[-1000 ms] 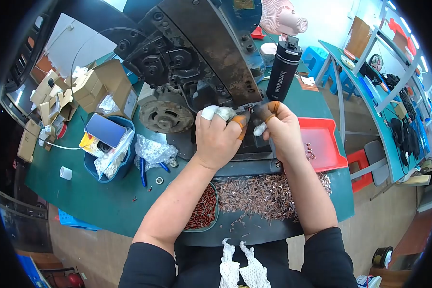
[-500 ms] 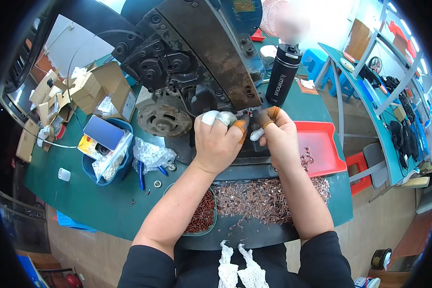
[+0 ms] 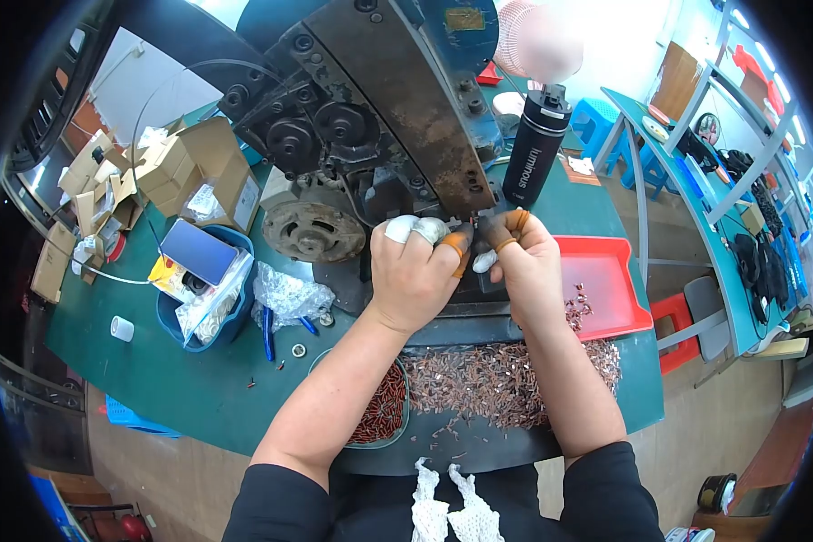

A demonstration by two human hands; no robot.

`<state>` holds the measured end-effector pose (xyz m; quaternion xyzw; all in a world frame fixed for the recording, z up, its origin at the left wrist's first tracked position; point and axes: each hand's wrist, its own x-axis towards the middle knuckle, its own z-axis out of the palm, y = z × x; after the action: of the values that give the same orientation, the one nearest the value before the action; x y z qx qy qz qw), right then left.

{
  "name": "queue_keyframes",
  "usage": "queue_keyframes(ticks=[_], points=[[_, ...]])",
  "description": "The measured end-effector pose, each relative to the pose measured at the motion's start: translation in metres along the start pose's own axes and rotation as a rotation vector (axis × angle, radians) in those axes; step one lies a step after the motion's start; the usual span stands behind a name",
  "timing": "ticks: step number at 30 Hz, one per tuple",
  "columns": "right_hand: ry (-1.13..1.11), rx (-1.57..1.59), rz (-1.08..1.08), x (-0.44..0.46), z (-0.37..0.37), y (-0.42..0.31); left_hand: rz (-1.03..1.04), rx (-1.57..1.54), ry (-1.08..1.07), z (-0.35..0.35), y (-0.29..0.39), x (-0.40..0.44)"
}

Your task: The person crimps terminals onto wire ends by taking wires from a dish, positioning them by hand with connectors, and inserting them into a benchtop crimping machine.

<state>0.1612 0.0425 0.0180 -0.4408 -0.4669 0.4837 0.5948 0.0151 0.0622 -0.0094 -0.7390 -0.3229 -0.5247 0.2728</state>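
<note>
Green tabletop [image 3: 190,388] bears a dark, rust-marked steel machine [image 3: 406,99], at whose lower tip the left hand [image 3: 414,278] and right hand [image 3: 527,264], fingers curled, have barely shifted, so work continues there; grip on any piece cannot be told, small coppery pieces [image 3: 474,379] lying heaped nearby.

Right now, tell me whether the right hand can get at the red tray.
Probably yes: the red tray lies just to the side of the right hand, with nothing tall visible between them. The hand would first have to leave the machine, where it is busy.
</note>
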Motion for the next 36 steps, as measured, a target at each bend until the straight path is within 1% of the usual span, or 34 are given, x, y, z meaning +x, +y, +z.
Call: queue_keyframes(ticks=[2, 4, 5, 8, 10, 12, 13, 14, 16, 17, 18, 19, 20, 21, 22, 24, 27, 28, 30, 32, 36], points=[[-0.005, -0.023, -0.022, -0.001, 0.002, -0.002, -0.009, -0.004, 0.005, 0.000, 0.000, 0.000], [-0.026, -0.147, -0.135, -0.004, 0.007, -0.004, -0.022, -0.011, 0.004, -0.001, -0.001, -0.001], [-0.033, -0.132, -0.155, -0.004, 0.007, -0.003, -0.031, -0.019, 0.017, -0.001, -0.001, 0.000], [-0.097, -0.110, -0.172, -0.009, 0.006, -0.008, -0.044, -0.036, 0.018, -0.010, -0.001, 0.000], [-0.133, -0.118, -0.146, -0.017, 0.003, -0.016, -0.047, -0.045, 0.002, -0.022, 0.001, 0.004], [-0.174, -0.116, -0.096, -0.030, -0.006, -0.021, -0.061, -0.095, -0.071, -0.047, 0.009, 0.007], [-0.159, -0.206, -0.111, -0.038, -0.016, -0.021, -0.116, -0.087, -0.185, -0.067, 0.015, 0.007], [-0.144, -0.297, -0.127, -0.045, -0.029, -0.020, -0.126, -0.087, -0.205, -0.084, 0.018, 0.002], [-0.067, -0.340, -0.115, -0.055, -0.060, -0.016, -0.395, -0.053, -0.490, -0.115, 0.020, -0.013], [-0.028, -0.436, -0.096, -0.057, -0.081, -0.012, -0.501, -0.030, -0.611, -0.130, 0.017, -0.023], [0.006, -0.531, -0.067, -0.061, -0.098, -0.007, -0.612, -0.004, -0.740, -0.145, 0.017, -0.032], [0.031, -0.558, 0.005, -0.067, -0.106, -0.007, -0.689, 0.013, -0.842, -0.157, 0.020, -0.038], [0.052, -0.582, 0.074, -0.071, -0.110, -0.006, -0.704, 0.026, -0.867, -0.162, 0.023, -0.044], [0.037, -0.613, 0.045, -0.075, -0.116, -0.002, -0.671, 0.023, -0.890, -0.165, 0.027, -0.052], [0.059, -0.640, 0.154, -0.082, -0.102, -0.015, -0.635, 0.019, -0.905, -0.164, 0.030, -0.059], [-0.023, -0.531, 0.105, -0.089, -0.097, -0.004, -0.594, 0.022, -0.863, -0.154, 0.035, -0.069], [-0.138, -0.615, 0.040, -0.104, -0.081, 0.001, -0.599, 0.056, -0.814, -0.146, 0.037, -0.077], [-0.133, -0.612, 0.037, -0.108, -0.075, 0.000, -0.602, 0.053, -0.790, -0.145, 0.038, -0.078], [-0.211, -0.653, 0.070, -0.116, -0.065, -0.003, -0.600, 0.046, -0.773, -0.146, 0.039, -0.078], [-0.239, -0.648, -0.016, -0.122, -0.056, 0.006, -0.634, 0.006, -0.668, -0.149, 0.037, -0.078], [-0.395, -0.680, -0.066, -0.127, -0.032, 0.008, -0.658, -0.012, -0.637, -0.157, 0.032, -0.080]])
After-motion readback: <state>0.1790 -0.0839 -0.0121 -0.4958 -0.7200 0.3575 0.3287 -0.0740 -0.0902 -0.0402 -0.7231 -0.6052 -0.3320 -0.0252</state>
